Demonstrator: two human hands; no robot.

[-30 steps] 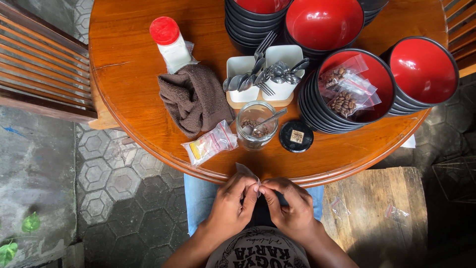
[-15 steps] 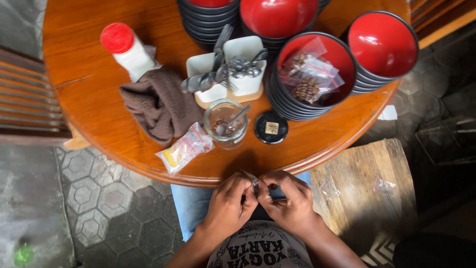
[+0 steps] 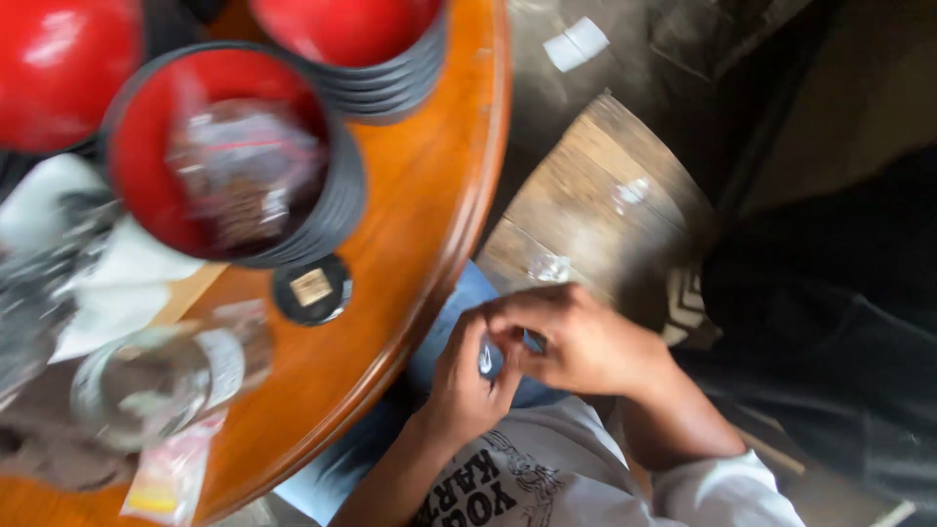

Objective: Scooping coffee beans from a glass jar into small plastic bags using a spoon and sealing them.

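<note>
Packet, small and clear, pinched between left hand and right hand, over the lap, just off the surface edge. Both hands closed on it, fingertips meeting. Long axis and pointing: too small and blurred to tell. Up and left of the hands, red bowl atop a black stack, holding blurred plastic bags. Nearer, a round black lid; farther left, a glass jar, contents unclear. Behind the right hand, a wooden stool.
</note>
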